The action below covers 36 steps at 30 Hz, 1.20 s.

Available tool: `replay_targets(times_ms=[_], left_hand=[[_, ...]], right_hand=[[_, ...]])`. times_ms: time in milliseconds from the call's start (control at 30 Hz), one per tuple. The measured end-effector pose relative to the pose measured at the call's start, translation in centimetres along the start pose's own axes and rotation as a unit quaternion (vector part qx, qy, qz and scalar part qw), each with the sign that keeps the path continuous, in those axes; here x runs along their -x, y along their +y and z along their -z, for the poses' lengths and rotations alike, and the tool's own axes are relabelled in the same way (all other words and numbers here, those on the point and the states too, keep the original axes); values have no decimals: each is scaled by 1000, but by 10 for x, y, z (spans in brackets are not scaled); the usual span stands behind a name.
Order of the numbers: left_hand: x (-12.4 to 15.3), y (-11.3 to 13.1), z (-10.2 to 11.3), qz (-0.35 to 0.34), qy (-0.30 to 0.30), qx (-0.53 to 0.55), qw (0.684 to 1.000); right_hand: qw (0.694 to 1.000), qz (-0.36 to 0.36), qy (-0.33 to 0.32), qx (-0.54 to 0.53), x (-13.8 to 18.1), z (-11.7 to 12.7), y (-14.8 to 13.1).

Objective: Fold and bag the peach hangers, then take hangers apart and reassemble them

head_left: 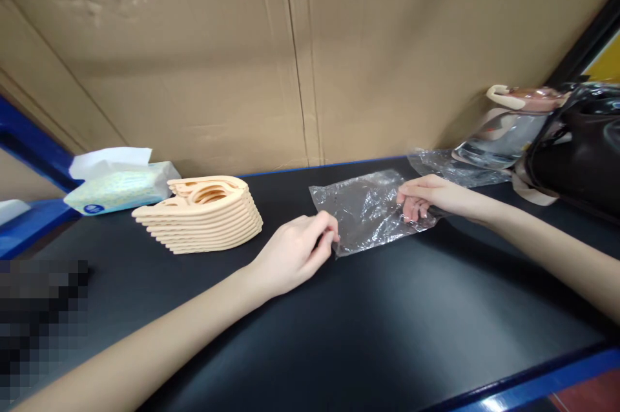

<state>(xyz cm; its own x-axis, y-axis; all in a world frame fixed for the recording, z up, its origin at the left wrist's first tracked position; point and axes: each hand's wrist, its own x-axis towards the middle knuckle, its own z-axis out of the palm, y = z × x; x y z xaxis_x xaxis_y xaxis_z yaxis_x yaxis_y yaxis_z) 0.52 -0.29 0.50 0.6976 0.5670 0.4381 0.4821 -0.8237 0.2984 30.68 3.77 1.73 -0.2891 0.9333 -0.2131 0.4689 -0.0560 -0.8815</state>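
A clear plastic bag is stretched flat between my two hands over the black tabletop. At its left edge, my left hand pinches the bag between thumb and fingers. My right hand has its thumb and fingers closed on the bag's right end; its curled fingers show through or beside the film. Left of my left hand stands a neat stack of cream-coloured plastic pieces, flat, with curved cut-outs; I cannot tell their exact kind.
Behind the stack lies a tissue pack with a sheet sticking out. More clear plastic film lies at the back right, beside a water bottle and a dark bag. A cardboard wall closes off the back.
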Motion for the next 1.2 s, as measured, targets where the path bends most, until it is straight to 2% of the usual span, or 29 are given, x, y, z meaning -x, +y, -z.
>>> replay_targets(times_ms=[67,133,433,633,767,1000,1133,1200], left_hand=[[-1,-4,-2,58,0,-17,998],[-3,-7,-4,79,-22,-50,995],[-3,-4,-6,110,-93,-79,986],[-1,-5,-6,108,-123,-72,984],[-1,-4,-7,110,-137,-59,983],[-1,-5,-3,143,-76,-48,986],[-1,-8,-5,170,-40,-36,984],[-1,-9,-8,159,-34,-58,985]], right_hand=[[1000,5,-4,6,0,0,1],[1000,12,-5,15,0,1,1],[990,33,-45,131,6,2,-2],[994,30,-50,95,8,6,-4],[993,31,-77,85,7,11,-1],[992,41,-100,61,7,11,-3],[995,25,-80,58,8,6,-8],[995,15,-73,61,8,4,-9]])
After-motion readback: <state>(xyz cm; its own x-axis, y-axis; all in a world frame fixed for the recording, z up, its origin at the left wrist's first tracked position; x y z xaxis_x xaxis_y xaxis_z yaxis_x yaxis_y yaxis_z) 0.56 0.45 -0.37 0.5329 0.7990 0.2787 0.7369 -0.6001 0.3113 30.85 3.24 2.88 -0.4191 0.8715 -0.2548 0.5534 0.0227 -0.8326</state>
